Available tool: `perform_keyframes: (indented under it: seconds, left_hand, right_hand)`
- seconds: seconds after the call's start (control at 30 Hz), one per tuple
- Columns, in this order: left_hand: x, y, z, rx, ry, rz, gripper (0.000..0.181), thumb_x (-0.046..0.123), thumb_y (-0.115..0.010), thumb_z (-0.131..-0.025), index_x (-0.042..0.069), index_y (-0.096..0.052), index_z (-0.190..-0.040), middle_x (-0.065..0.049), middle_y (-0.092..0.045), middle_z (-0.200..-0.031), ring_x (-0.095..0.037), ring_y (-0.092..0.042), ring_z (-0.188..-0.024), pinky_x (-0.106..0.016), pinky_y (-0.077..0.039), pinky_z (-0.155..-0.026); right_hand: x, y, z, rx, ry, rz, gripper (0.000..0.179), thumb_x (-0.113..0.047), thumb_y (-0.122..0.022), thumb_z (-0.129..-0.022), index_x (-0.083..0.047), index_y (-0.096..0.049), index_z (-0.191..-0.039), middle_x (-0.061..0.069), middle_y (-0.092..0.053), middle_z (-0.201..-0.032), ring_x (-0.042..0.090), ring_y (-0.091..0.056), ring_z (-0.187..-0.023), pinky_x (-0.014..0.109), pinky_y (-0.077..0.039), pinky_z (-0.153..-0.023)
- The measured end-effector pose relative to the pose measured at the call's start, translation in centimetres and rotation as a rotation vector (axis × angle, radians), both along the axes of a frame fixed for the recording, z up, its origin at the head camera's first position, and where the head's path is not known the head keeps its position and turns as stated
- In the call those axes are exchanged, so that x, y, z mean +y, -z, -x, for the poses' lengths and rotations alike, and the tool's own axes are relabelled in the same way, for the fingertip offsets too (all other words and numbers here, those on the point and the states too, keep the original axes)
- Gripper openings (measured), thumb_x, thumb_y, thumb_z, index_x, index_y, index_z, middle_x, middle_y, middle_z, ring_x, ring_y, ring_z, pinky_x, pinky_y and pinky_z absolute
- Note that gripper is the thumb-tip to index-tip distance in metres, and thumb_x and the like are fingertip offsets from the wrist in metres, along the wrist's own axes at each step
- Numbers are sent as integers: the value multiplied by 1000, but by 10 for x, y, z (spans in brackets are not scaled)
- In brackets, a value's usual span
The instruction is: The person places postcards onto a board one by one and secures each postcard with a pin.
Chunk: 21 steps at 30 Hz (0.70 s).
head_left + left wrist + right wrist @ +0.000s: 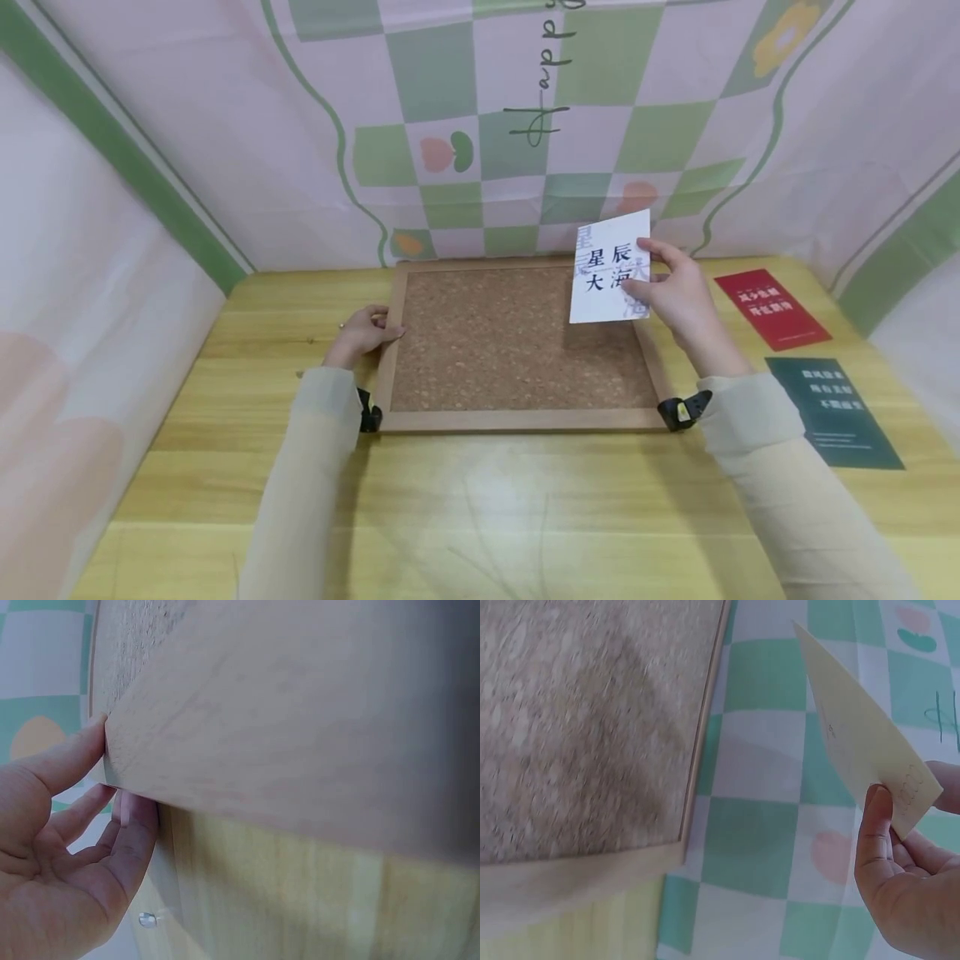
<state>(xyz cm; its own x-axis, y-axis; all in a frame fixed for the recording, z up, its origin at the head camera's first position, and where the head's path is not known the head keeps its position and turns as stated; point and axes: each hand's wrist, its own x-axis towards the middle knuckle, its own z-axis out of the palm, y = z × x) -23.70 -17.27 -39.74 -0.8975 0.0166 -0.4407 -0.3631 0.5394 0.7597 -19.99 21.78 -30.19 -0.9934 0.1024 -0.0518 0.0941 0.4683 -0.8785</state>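
A cork board (517, 342) with a light wooden frame lies on the wooden table. At its left edge my left hand (367, 332) grips the frame. In the left wrist view the thumb (82, 754) lies on the frame's face, and the fingers reach under its edge. My right hand (678, 292) pinches a white card (600, 287) by its right edge, between thumb and fingers. Printed with dark characters, the card is held up above the board's upper right part. Seen from the right wrist, the card (855, 720) stands tilted, apart from the board.
To the right of the board lie a red card (780, 312) and a dark green card (847, 425), the latter partly behind my right sleeve. A checked green-and-white cloth (517, 142) hangs behind the table (465, 517). Each wrist wears a small black device.
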Motion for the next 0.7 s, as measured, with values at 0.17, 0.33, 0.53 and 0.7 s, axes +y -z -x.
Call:
perform_keyframes:
  seconds: [0.17,0.33,0.53,0.7]
  left_hand:
    - [0,-1,-2,0,-3,5,63,22,-58,-96,6,-28,-149,-19,-45,-143,-32,-50,-126,-41,-46,-104]
    - [-1,0,-2,-10,-8,7,63,23,-57,-96,8,-28,-150,-18,-45,-143,-31,-50,-126,-41,-46,-104]
    - [0,0,-1,-11,-4,5,63,22,-57,-96,6,-28,-150,-19,-44,-142,-32,-49,-127,-41,-46,-105]
    - [-1,0,-1,-5,0,4,63,20,-57,-96,4,-28,-149,-21,-45,-140,-32,-49,-125,-41,-45,-105]
  right_hand:
    - [-12,-2,-1,16,-32,-6,70,3,-59,-87,-6,-29,-150,21,-38,-142,-1,-52,-85,8,-52,-66]
    - [-24,-4,-1,9,-63,-32,69,0,-59,-87,-8,-30,-149,20,-38,-146,14,-52,-99,8,-49,-64]
    - [-37,-2,-1,9,-109,-38,67,-3,-60,-89,-9,-31,-149,19,-38,-149,25,-55,-104,8,-49,-64]
    - [-47,4,1,8,-150,19,68,-1,-60,-88,-5,-30,-149,22,-39,-148,36,-55,-120,6,-50,-69]
